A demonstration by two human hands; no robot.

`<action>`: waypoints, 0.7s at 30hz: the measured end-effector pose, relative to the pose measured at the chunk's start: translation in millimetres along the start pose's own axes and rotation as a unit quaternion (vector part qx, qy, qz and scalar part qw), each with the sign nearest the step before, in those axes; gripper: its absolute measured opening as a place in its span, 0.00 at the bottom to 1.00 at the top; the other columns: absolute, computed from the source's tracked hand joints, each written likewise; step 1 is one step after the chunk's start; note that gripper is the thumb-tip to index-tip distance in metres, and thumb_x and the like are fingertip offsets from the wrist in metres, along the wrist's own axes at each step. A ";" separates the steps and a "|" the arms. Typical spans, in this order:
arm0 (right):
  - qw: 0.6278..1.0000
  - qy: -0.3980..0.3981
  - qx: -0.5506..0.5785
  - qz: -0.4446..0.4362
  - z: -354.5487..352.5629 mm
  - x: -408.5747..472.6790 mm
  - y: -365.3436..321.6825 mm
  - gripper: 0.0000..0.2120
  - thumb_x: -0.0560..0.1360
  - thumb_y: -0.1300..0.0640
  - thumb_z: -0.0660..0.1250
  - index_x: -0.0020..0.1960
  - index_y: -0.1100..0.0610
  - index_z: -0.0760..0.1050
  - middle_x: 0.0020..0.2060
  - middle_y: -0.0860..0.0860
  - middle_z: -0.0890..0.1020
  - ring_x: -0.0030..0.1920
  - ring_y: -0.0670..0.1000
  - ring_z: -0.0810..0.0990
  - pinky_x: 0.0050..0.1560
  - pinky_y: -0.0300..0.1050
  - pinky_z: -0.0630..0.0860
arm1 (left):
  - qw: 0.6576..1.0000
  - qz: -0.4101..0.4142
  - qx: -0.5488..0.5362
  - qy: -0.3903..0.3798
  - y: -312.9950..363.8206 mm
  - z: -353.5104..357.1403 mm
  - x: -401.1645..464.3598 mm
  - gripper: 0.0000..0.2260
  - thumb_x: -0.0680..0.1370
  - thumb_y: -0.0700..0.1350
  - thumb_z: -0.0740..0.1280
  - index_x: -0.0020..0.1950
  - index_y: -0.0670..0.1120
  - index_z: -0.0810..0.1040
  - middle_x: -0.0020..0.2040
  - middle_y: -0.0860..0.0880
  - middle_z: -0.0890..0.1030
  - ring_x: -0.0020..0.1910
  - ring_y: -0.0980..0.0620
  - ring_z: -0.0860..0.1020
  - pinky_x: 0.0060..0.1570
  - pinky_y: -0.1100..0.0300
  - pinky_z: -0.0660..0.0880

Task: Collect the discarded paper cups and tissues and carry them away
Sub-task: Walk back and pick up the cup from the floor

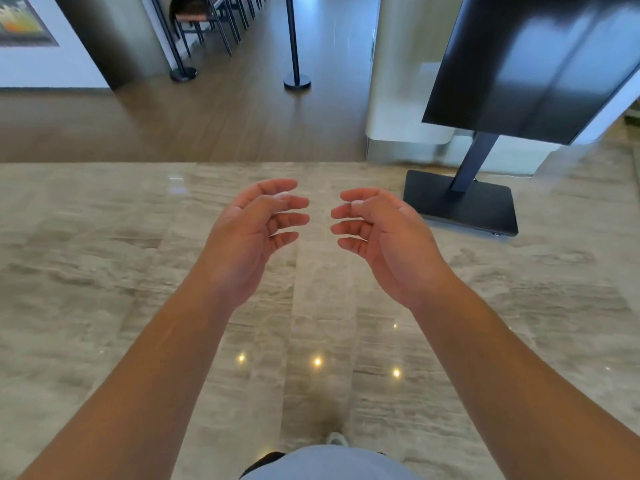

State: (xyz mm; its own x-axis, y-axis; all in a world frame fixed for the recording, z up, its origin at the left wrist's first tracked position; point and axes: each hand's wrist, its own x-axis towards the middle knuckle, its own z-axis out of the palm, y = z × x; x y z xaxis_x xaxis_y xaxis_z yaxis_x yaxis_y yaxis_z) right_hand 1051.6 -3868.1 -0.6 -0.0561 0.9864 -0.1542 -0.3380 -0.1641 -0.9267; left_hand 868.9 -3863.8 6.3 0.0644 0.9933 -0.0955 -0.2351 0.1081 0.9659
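While motion blurs floor, left hand (254, 233) and right hand (379, 233) hover loosely curled, empty.

The dark screen (533, 60) is cut by the top and right edges; far chairs (214, 19) blur.

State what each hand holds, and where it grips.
Nothing is held: the left hand and the right hand hover with loosely curled, empty fingers.
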 end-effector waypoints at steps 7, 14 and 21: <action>1.000 0.007 0.016 0.009 -4.0 90.8 -5.0 0.09 0.78 0.63 0.62 0.54 0.58 0.79 0.42 0.53 0.85 0.41 0.51 0.82 0.44 0.45 0.78 | 1.000 -0.002 -0.003 0.001 5.2 -10.7 88.4 0.13 0.74 0.46 0.67 0.58 0.49 0.80 0.48 0.49 0.86 0.45 0.53 0.84 0.45 0.60 0.77; 1.000 0.025 0.000 0.007 9.0 204.0 -7.4 0.09 0.78 0.63 0.61 0.54 0.58 0.79 0.41 0.53 0.85 0.41 0.51 0.83 0.43 0.44 0.78 | 1.000 -0.010 -0.021 -0.013 9.6 -36.1 209.9 0.13 0.74 0.47 0.67 0.57 0.49 0.80 0.48 0.50 0.86 0.45 0.53 0.84 0.45 0.59 0.76; 0.999 0.052 -0.016 0.007 44.5 343.0 -29.4 0.09 0.79 0.63 0.60 0.53 0.59 0.78 0.41 0.53 0.84 0.40 0.51 0.82 0.43 0.45 0.77 | 0.998 -0.024 -0.038 -0.031 36.0 -68.7 354.1 0.14 0.72 0.46 0.67 0.57 0.49 0.80 0.46 0.51 0.86 0.43 0.54 0.83 0.45 0.59 0.75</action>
State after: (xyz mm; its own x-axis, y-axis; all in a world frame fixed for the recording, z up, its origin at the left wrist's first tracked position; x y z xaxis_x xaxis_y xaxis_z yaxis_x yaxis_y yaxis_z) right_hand 1000.4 -3525.0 -11.0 0.0370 0.9789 -0.2009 -0.3077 -0.1801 -0.9343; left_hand 816.7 -3505.5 -9.2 0.1367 0.9828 -0.1243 -0.3037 0.1611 0.9390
